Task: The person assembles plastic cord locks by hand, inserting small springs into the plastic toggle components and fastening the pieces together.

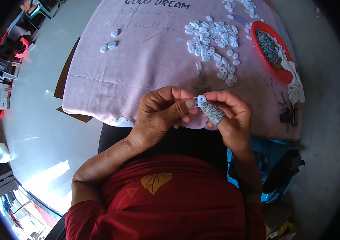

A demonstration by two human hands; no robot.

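Over the near edge of the table, my left hand point(156, 116) and my right hand point(236, 120) meet at a small white plastic piece with holes point(202, 98). Thumb and forefinger of the left hand pinch its left side. The right hand grips its other side, and a speckled grey fabric sleeve point(212, 113) wraps the right thumb. Fingers partly cover the piece, so I cannot tell whether it is one part or two fitted together. A pile of similar white two-holed pieces point(206, 36) lies beyond my hands, trailing toward the right one.
A pink cloth point(94, 80) covers the table. At the right, a red tray point(265, 60) holds many tiny grey metal parts that look like springs, with a white glove point(294, 82) by its rim. A few white pieces point(112, 45) lie apart at far left. A blue stool point(272, 154) stands lower right.
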